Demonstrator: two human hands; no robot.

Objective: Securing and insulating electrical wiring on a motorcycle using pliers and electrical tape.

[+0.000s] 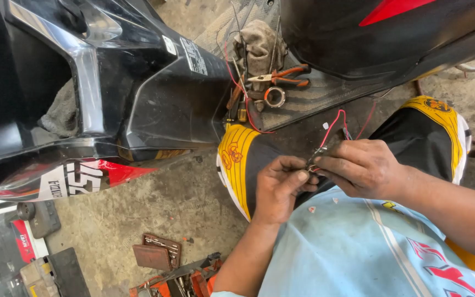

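1. Pale blue shirt (pixel 358 247) fills the lower right, closest to the lens; both forearms rise from it toward the centre.
2. Left hand (pixel 280 184): fingers curled narrow, thumb and forefinger pinched on the near end of a small connector (pixel 315 160).
3. Right hand (pixel 361 165): fingers closed tight on the same connector from the other side. The two hands meet at it, touching.
4. Connector sits between the fingertips, above the person's lap, just in front of the scooter's footboard (pixel 325 93). It is mostly hidden; its long axis appears to run from lower left to upper right, but the facing end cannot be told.
5. Red wires (pixel 333 124) leave the connector's far end, loop upward, and run toward the footboard.
6. Footboard carries orange-handled pliers (pixel 284 77), a tape roll (pixel 274 97) and a rag (pixel 259 47), close together.
7. Black scooter body (pixel 111 82) spans the upper left.
8. Surface: bare, stained concrete floor (pixel 155 203). A rusty bit case (pixel 158 253) lies open on it at lower centre, with orange tools (pixel 188 280) just beside.
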